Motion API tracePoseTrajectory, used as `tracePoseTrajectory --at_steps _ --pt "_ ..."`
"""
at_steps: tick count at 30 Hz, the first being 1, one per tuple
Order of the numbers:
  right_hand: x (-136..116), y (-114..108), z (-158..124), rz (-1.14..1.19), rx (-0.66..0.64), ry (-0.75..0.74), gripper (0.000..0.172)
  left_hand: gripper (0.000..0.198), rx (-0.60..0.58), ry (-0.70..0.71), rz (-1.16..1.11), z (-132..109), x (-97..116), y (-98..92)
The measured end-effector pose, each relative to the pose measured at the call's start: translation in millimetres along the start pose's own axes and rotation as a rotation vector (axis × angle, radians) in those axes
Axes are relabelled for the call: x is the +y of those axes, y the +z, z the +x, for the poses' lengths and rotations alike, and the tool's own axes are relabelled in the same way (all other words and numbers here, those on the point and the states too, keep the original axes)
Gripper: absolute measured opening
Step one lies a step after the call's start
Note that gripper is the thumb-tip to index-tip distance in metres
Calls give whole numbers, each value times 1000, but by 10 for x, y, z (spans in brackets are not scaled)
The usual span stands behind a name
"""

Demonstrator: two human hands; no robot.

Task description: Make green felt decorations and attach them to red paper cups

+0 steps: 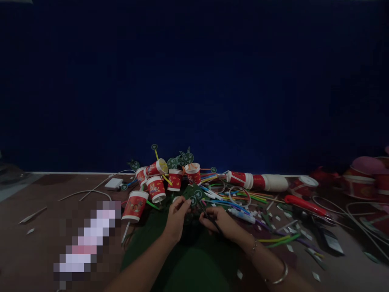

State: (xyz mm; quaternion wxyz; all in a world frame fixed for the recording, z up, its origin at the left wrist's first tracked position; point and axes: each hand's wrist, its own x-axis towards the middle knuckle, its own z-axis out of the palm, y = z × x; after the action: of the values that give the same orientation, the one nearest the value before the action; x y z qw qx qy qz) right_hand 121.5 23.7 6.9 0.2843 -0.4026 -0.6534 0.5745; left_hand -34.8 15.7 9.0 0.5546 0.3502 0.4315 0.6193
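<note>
Dark green paper [197, 190] with pale round heart prints is pinched between the thumb and fingers of my left hand [178, 215]. My right hand [217, 221] is closed around dark-handled scissors [212, 219], whose blades reach up to the right side of the paper. The fingers partly hide the scissors' handles, and dim light blurs where the blades meet the paper. Beneath both hands lies a large dark green sheet [185, 259]. Just beyond them stands a red paper cup [193, 174] with orange inside it.
Several red paper cups [135, 207] crowd the left. A row of stacked cups [258, 181] lies at the back right. Coloured pipe cleaners [252, 196], a glue tube [243, 215], a red-handled tool [305, 205] and paper scraps cover the right side. A blue wall [194, 81] rises behind.
</note>
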Motion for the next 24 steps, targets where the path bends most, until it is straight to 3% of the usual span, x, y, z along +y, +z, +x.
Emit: tracePoseTrajectory --at_steps 8,13,24 --pt "12 -15 -20 10 -25 -23 23 37 -25 167 319 2 5 -30" --pt "84 -3 12 8 -12 -27 26 35 -50 221 396 2 22 -35" --pt "41 -27 -10 16 -37 -13 24 36 -68 164 422 1 28 -32"
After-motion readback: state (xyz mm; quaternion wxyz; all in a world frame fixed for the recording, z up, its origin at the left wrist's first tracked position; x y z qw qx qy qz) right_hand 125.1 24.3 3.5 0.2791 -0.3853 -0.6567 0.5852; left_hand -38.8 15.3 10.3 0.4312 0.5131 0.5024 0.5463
